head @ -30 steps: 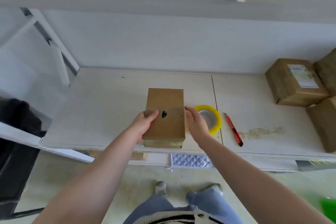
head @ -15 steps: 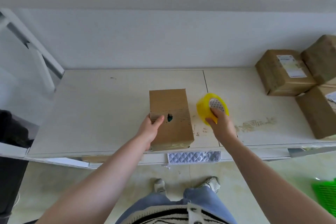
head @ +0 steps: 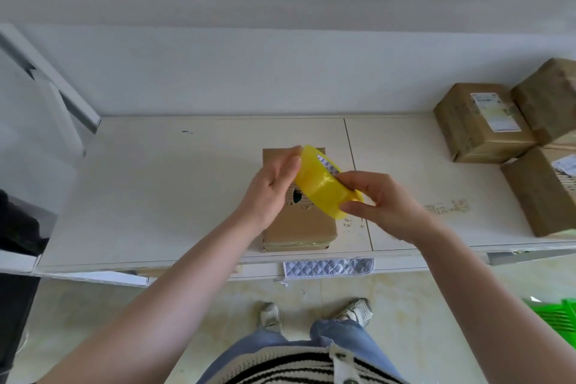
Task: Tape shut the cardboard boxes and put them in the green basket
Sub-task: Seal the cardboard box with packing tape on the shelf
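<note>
Hands met over the cardboard box (head: 299, 221), which lay flat on the white bench (head: 156, 196) close to its near edge, a small torn hole showing in its top face. Between them, lifted clear of the box, was the yellow tape roll (head: 322, 185), tilted on a slant. The right hand (head: 383, 203) held the roll's lower end, thumb curled under its rim and fingers (head: 358, 176) bent over its top. The left hand (head: 271, 187) touched the roll's upper end with nearly straight fingers, palm turned toward it. Three more brown boxes (head: 480, 125) sat bunched at the bench's far right, one bearing a printed label. A corner of the green basket (head: 558, 318) showed on the floor at lower right, well apart from the box.
</note>
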Demonstrator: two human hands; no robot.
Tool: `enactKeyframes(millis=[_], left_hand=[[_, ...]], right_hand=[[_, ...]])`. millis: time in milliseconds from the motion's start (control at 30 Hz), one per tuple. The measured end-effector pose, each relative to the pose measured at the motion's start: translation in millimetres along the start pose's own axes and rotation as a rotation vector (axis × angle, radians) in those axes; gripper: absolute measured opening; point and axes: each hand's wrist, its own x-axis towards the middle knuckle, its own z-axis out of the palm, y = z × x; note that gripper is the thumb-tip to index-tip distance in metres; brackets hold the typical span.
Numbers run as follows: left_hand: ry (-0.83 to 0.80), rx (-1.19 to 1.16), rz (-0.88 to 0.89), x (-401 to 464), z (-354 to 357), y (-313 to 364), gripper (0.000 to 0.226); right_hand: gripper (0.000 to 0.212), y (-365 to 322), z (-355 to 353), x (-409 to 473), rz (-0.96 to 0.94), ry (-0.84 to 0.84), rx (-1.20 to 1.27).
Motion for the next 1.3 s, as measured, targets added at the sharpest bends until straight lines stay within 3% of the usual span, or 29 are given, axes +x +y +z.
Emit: enactKeyframes(millis=[200, 367, 433, 567, 733, 1100, 1300], left_hand=[[0.250, 0.013, -0.033, -0.6, -3.1, 12.5, 0.022], [0.333, -0.297, -0.312, 4.3, -7.0, 12.3, 0.007], [0.350, -0.314, -0.344, 5.2, -9.0, 14.1, 0.012], [0.371, -0.196, -0.272, 3.5, -6.8, 27.2, 0.017], [0.261, -0.360, -0.169, 1.4, -9.4, 44.1, 0.017], [0.145, -0.403, -0.224, 3.2, -27.5, 39.8, 0.016], [0.281, -0.252, -0.158, 3.6, -28.3, 28.7, 0.008]], right_hand=[[0.028, -10.6, 10.9, 10.4, -0.085, 0.027, 0.032], [0.021, -15.0, 14.8, 15.9, -0.118, -0.003, -0.011], [0.019, -17.4, 15.8, 15.9, -0.141, -0.016, -0.062], [0.042, -22.3, 9.5, 21.8, -0.096, 0.098, -0.209], [0.040, -24.0, -19.8, 34.6, 0.096, 0.177, -0.594], [0.049, -41.1, -20.1, 48.8, 0.112, 0.143, -0.752], [0.053, -40.5, -14.3, 53.8, 0.123, 0.136, -0.818]])
